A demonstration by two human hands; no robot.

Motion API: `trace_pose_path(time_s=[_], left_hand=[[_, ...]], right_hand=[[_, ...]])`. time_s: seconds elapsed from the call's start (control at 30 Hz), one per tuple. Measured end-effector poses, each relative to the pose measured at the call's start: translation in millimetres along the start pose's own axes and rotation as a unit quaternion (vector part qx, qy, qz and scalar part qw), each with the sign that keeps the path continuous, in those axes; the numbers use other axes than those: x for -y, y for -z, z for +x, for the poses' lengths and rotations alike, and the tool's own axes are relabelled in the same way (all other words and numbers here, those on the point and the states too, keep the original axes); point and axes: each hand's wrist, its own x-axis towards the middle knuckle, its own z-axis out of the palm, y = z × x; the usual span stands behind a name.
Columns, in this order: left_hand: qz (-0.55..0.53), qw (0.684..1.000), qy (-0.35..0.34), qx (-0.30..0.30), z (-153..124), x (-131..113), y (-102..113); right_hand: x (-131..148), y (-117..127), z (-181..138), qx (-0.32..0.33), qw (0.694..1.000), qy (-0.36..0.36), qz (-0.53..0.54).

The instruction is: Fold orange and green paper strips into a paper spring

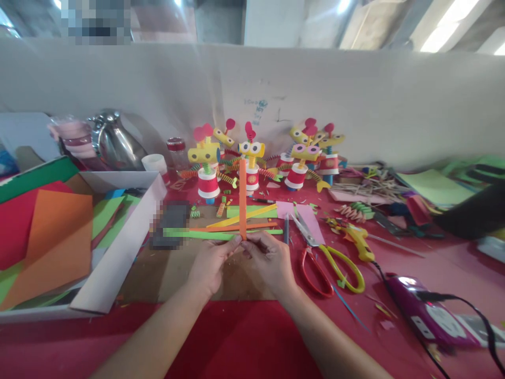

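An orange paper strip [242, 197] stands upright between my hands, its lower end pinched at the fingertips. A light green paper strip [197, 233] runs sideways at the same spot, crossing the orange one. My left hand [211, 263] is closed at the thumb and fingertips on the strips from the left. From the right, my right hand [273, 260] pinches them close beside it. The exact overlap is hidden by my fingers. Behind the hands, a yellow strip [236, 217] and another orange strip [205, 228] lie over a brown board [153, 279].
Scissors [310, 237] with red and yellow handles lie to the right, near a yellow glue gun [359, 239] and a purple corded device [437, 316]. Several paper-cup figures [208, 184] stand at the back. A white box [122, 252] of coloured paper sits left.
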Motion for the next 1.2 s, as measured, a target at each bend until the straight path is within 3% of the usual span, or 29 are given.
trace_pose_path(time_s=[0.1,0.2,0.3,0.5,0.67,0.87,0.93,1.07,1.13,1.2], left_hand=[[0.045,0.999,-0.006,-0.009,1.9,1.6,3.1],[0.085,0.996,-0.005,-0.012,0.8,2.7,1.0],[0.131,0.991,-0.003,-0.014,-0.4,4.2,-2.6],[0.203,0.979,-0.002,-0.038,-0.9,6.9,-4.9],[0.232,0.972,0.003,-0.024,-1.5,7.3,-2.5],[0.228,0.973,-0.007,-0.042,1.9,11.1,3.7],[0.209,0.977,-0.010,-0.040,2.1,11.0,3.1],[0.222,0.975,-0.004,-0.023,1.1,7.5,-0.4],[0.252,0.967,-0.007,-0.025,1.0,5.1,-1.2],[0.282,0.959,-0.012,-0.032,1.6,3.1,-0.7]], right_hand=[[4.6,7.7,8.2,0.031,0.999,-0.018,-0.032],[6.5,14.1,14.4,0.036,0.996,-0.075,0.032],[5.7,17.1,17.0,0.006,0.992,-0.102,0.078],[5.2,21.7,21.0,-0.038,0.990,-0.111,0.074],[2.6,25.9,24.4,-0.056,0.990,-0.108,0.071],[2.6,31.2,25.1,-0.133,0.979,-0.117,0.102],[4.7,28.9,23.9,-0.105,0.979,-0.128,0.116],[7.3,21.1,21.1,0.009,0.985,-0.130,0.115],[7.6,21.6,21.5,0.009,0.987,-0.127,0.095],[7.7,27.2,23.9,-0.036,0.988,-0.124,0.087]])
